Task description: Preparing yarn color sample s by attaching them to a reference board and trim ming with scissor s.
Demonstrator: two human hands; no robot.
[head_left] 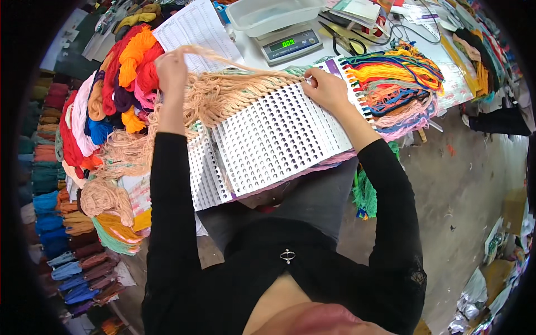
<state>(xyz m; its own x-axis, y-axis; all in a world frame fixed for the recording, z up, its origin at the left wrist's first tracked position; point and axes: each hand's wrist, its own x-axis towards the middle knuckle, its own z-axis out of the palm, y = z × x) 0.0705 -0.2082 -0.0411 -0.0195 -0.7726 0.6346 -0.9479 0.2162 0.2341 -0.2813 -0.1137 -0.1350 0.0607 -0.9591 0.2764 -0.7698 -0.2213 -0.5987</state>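
A white punched card point(268, 139) with rows of round holes lies slanted across the table edge in front of me. Peach yarn point(223, 100) is looped through the holes along its far edge, hanging over the back in thick bundles. My left hand point(172, 72) is raised at the card's far left, its fingers closed on a peach strand that stretches right. My right hand point(330, 90) rests at the card's far right corner. Its thumb and fingers pinch at the edge holes where the strand ends; the fingertips partly hide the yarn there.
Heaped skeins point(134, 61) in red, orange and other colours stand at the left. A digital scale point(293, 43) with a clear plastic tub point(271, 15), scissors point(343, 42) and a printed sheet point(198, 33) lie behind. Multicoloured threads point(396, 78) hang from another holed strip at right.
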